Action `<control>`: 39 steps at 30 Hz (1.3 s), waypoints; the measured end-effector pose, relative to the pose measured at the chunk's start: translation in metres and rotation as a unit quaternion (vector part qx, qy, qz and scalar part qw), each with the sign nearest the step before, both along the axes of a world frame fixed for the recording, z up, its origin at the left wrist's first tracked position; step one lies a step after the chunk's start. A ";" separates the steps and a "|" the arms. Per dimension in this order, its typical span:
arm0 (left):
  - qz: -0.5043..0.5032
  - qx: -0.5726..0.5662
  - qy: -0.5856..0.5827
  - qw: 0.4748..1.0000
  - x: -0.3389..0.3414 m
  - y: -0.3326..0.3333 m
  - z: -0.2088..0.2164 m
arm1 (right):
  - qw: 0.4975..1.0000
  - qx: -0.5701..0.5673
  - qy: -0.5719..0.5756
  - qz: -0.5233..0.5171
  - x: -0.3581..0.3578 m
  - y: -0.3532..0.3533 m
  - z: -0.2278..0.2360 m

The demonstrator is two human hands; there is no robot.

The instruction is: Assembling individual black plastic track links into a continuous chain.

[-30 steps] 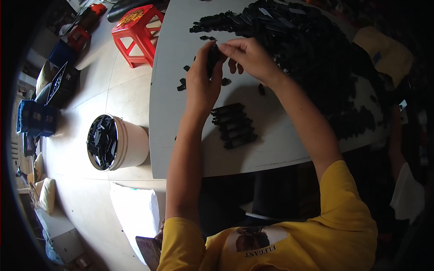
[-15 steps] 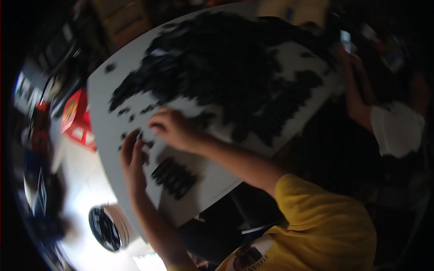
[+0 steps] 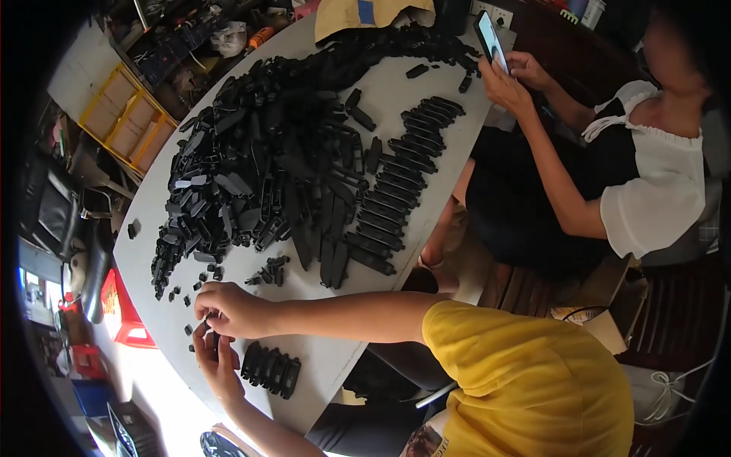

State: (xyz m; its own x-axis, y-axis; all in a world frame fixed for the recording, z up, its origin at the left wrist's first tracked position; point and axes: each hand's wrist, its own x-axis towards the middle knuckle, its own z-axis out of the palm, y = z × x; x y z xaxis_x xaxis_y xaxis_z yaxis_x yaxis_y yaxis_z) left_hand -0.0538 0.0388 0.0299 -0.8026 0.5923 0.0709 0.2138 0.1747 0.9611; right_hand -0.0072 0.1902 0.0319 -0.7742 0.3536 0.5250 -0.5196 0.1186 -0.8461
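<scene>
At the near left of the table (image 3: 308, 400), my two hands meet over a small black plastic piece (image 3: 212, 326). My left hand (image 3: 219, 364) grips it from below with bent fingers. My right hand (image 3: 237, 311) pinches at its top end, and the fingers cover much of it. Close beside my left hand lies a neat row of black plastic parts (image 3: 270, 370). Several tiny black pieces (image 3: 188, 330) are scattered just left of my hands. Beyond them spreads a large heap of black plastic parts (image 3: 259, 164).
A long row of black parts (image 3: 392, 194) lines the table's right side. Another person (image 3: 563, 152) sits at the right, holding a phone (image 3: 491, 44). Brown paper packaging (image 3: 343, 19) lies at the far edge. A red plastic stool (image 3: 122, 312) stands left of the table.
My hands, apart half a second ago, have come together on the small piece. The view has turned and sharpened from blur.
</scene>
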 end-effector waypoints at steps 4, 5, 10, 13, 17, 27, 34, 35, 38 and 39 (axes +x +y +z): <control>0.002 0.008 -0.005 1.000 -0.001 0.002 0.001 | 0.998 0.061 0.000 0.001 0.002 0.001 0.000; 0.010 0.014 -0.003 1.000 -0.001 0.003 0.001 | 0.999 0.053 0.003 0.000 0.000 0.001 -0.001; 0.025 0.023 0.015 0.999 0.002 0.006 0.001 | 0.998 0.058 -0.006 -0.006 0.004 0.003 -0.002; 0.031 0.016 0.032 0.999 0.004 0.008 0.002 | 0.999 0.033 0.004 0.004 0.004 0.004 -0.002; 0.058 0.010 0.035 0.998 -0.006 -0.008 -0.002 | 0.998 0.059 0.003 0.014 -0.003 -0.003 0.001; 0.074 0.098 -0.071 0.990 0.006 0.002 0.023 | 0.992 0.056 -0.075 0.081 0.012 0.008 0.015; 0.051 0.121 -0.070 0.989 0.009 0.006 0.019 | 0.971 0.235 0.035 -0.010 0.012 0.002 0.008; 0.052 0.115 -0.066 0.990 0.010 0.006 0.019 | 0.968 0.246 0.045 -0.014 0.012 0.003 0.008; 0.050 0.121 -0.057 0.990 0.010 0.007 0.019 | 0.960 0.270 0.067 -0.025 0.011 0.004 0.005; 0.049 0.114 -0.056 0.991 0.009 0.007 0.020 | 0.953 0.292 0.074 -0.031 0.011 0.004 0.005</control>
State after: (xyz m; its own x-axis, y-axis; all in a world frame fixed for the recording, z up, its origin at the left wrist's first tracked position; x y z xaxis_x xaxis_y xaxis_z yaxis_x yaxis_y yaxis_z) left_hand -0.0445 0.0458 0.0495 -0.8663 0.4892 0.1009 0.0958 -0.0354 0.9948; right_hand 0.0038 0.1943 0.0374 -0.6633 0.0096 0.7483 -0.6054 0.5809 -0.5441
